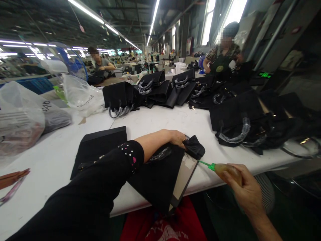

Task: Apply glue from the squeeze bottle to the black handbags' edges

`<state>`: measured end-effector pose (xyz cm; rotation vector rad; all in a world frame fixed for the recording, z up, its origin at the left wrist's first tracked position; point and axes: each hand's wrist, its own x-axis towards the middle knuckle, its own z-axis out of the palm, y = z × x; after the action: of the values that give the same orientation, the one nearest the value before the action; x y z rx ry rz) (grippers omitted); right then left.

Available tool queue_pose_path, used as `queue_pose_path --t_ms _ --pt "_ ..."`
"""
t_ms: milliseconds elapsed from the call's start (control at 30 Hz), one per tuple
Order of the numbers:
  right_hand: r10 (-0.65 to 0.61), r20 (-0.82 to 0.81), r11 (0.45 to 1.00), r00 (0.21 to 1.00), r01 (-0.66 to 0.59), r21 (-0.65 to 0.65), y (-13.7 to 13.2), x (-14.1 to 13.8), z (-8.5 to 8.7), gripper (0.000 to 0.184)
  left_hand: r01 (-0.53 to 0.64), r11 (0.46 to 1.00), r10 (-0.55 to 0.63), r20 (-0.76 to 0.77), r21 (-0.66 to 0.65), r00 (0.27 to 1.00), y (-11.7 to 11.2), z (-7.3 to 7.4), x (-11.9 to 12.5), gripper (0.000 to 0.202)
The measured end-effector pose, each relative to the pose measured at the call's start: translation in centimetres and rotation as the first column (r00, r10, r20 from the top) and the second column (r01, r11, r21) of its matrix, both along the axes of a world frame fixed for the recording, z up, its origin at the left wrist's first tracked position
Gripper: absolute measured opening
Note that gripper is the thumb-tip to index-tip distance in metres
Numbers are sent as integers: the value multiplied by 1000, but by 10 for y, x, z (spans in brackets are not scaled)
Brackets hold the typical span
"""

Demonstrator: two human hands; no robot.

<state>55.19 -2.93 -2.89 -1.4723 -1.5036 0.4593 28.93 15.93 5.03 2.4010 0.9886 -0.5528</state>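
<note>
A black handbag point(157, 180) lies across the table's near edge, its end toward me showing a bare grey-beige panel point(184, 175). My left hand point(177, 138) reaches over the bag and is closed on a folded-back black flap point(195, 147) at its far corner. In my right hand point(244, 187) is a squeeze bottle of amber liquid point(227, 172) with a green nozzle. The nozzle's thin tip points left, close to the upper corner of the bare panel; whether it touches cannot be made out. Another flat black bag part point(100, 147) lies under my left forearm.
Several black handbags with plastic-wrapped handles point(233, 120) line the table's back and right side. Clear plastic bags point(22, 117) and a brown strap point(15, 177) lie at left. A blue fan point(72, 63) stands behind. Two people point(223, 57) work beyond the table.
</note>
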Motion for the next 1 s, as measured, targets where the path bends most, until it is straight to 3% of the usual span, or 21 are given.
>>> queue_pose_path --t_ms 167,300,600,1000 --pt "114 26 993 993 -115 24 -9 6 0 25 17 1000 -17 -15 22 1000 -3 0 0 39" --pt "67 47 993 997 -71 98 -7 5 0 26 31 999 -29 -47 35 998 -3 0 1 42" --pt "88 32 994 996 -90 65 1 5 -7 23 34 999 -31 -62 42 998 -3 0 0 42" --pt "137 106 963 985 -158 217 -5 3 -9 21 35 998 -31 -87 45 996 -4 3 2 44"
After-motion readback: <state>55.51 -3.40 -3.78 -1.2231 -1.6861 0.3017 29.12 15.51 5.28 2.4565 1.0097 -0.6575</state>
